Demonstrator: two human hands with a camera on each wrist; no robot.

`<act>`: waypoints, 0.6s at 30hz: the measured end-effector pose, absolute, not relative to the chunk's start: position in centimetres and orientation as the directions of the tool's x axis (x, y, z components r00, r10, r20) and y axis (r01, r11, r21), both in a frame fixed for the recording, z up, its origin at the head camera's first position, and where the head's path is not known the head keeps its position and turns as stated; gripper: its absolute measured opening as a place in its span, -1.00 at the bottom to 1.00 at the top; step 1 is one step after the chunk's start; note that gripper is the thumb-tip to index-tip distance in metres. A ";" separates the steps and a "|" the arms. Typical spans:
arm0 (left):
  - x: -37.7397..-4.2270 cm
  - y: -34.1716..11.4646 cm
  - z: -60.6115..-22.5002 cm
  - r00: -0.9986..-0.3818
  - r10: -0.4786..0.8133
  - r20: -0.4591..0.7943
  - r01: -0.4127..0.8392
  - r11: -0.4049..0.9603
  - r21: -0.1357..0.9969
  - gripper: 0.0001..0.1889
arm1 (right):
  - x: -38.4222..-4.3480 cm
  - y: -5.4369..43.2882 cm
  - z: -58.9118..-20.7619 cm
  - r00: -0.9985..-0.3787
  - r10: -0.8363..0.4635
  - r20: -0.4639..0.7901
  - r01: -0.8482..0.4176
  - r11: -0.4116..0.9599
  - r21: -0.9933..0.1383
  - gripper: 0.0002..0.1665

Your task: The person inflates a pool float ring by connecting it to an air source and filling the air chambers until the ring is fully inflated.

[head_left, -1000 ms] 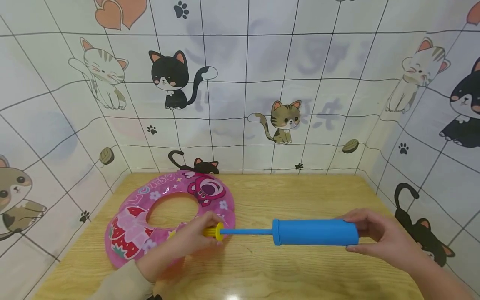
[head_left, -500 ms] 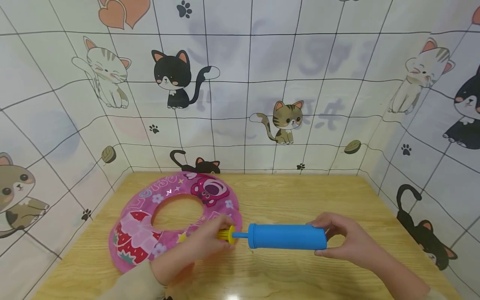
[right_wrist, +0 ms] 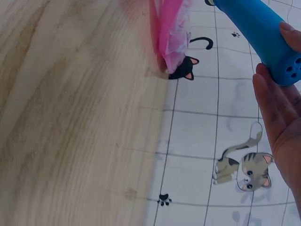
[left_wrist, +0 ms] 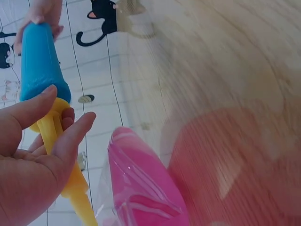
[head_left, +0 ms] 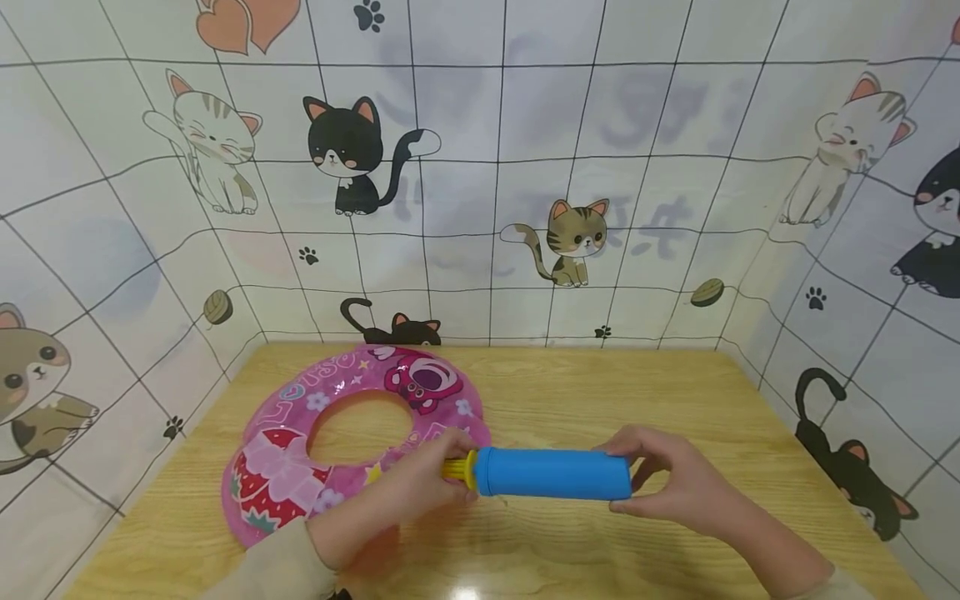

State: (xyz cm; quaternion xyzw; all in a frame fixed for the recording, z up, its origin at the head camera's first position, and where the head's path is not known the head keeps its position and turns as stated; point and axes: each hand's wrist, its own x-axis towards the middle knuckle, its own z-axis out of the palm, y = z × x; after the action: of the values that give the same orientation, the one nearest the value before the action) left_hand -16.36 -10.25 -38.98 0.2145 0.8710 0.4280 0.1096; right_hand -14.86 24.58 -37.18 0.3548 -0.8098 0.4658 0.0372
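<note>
A blue hand pump (head_left: 555, 473) lies level in the air between both hands, in front of the pink inflatable swim ring (head_left: 277, 408). My left hand (head_left: 423, 479) grips its ribbed yellow end (head_left: 455, 469), whose flange sits right against the blue barrel. In the left wrist view that yellow part (left_wrist: 77, 193) tapers towards the ring's pink vinyl (left_wrist: 146, 179); its tip is cut off by the frame edge. My right hand (head_left: 678, 479) holds the barrel's far end between thumb and fingers. Several round holes show in that end cap (right_wrist: 294, 70) in the right wrist view.
The wood-grain tabletop (head_left: 600, 392) lies beneath the hands. White sheeting with printed cats (head_left: 465, 192) walls the table in at the back and on both sides. The ring takes up the table's left part.
The right hand has moved left with the blue barrel, sliding it over the thin rod until the rod is hidden. My left hand and the ring appear slightly further right in view.
</note>
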 end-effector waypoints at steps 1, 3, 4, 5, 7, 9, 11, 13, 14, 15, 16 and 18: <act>-16.5 -10.4 -39.1 -0.883 0.470 0.000 0.285 0.535 0.795 -0.53 | -14.8 24.9 -37.0 -0.749 -0.535 0.391 -0.608 0.321 -0.726 -0.38; -16.7 -10.8 -39.2 -0.883 0.470 0.008 0.289 0.528 0.799 -0.55 | -14.5 25.6 -36.8 -0.765 -0.515 0.387 -0.597 0.340 -0.727 -0.35; -16.8 -11.0 -39.2 -0.883 0.470 0.010 0.289 0.526 0.800 -0.55 | -14.4 26.0 -36.6 -0.770 -0.509 0.385 -0.593 0.347 -0.726 -0.34; -16.8 -11.3 -39.3 -0.883 0.469 0.009 0.286 0.524 0.802 -0.56 | -14.2 26.4 -36.5 -0.772 -0.507 0.383 -0.591 0.353 -0.725 -0.34; -17.0 -11.7 -39.3 -0.885 0.465 0.005 0.280 0.525 0.804 -0.56 | -14.0 27.2 -36.3 -0.782 -0.500 0.373 -0.580 0.362 -0.730 -0.33; -17.2 -12.1 -39.4 -0.889 0.458 0.004 0.279 0.535 0.797 -0.57 | -13.7 28.1 -36.2 -0.787 -0.496 0.368 -0.576 0.375 -0.726 -0.32; -17.4 -12.4 -39.5 -0.888 0.460 0.015 0.292 0.538 0.791 -0.57 | -13.5 29.0 -36.0 -0.790 -0.492 0.365 -0.575 0.390 -0.719 -0.32; -17.6 -12.9 -39.6 -0.885 0.465 0.027 0.305 0.535 0.788 -0.56 | -13.3 29.8 -35.9 -0.799 -0.479 0.363 -0.570 0.410 -0.713 -0.31; -17.7 -13.1 -39.7 -0.884 0.467 0.032 0.311 0.535 0.786 -0.56 | -13.2 30.3 -35.8 -0.802 -0.474 0.363 -0.569 0.421 -0.706 -0.31; -17.8 -13.3 -39.8 -0.884 0.467 0.036 0.315 0.536 0.783 -0.55 | -13.1 30.7 -35.8 -0.803 -0.473 0.363 -0.570 0.430 -0.700 -0.31; -17.8 -13.5 -39.8 -0.884 0.467 0.038 0.317 0.536 0.783 -0.54 | -13.0 31.0 -35.7 -0.807 -0.469 0.360 -0.566 0.437 -0.699 -0.31; -17.8 -13.9 -39.9 -0.881 0.472 0.041 0.320 0.528 0.787 -0.54 | -12.9 31.7 -35.6 -0.806 -0.469 0.361 -0.569 0.444 -0.693 -0.31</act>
State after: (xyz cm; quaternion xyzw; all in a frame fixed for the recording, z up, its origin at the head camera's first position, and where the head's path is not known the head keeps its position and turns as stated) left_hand -17.85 -13.93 -39.90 0.2277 0.8696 0.4290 0.0887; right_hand -12.89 31.66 -35.62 0.3059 -0.8476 0.4296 0.0582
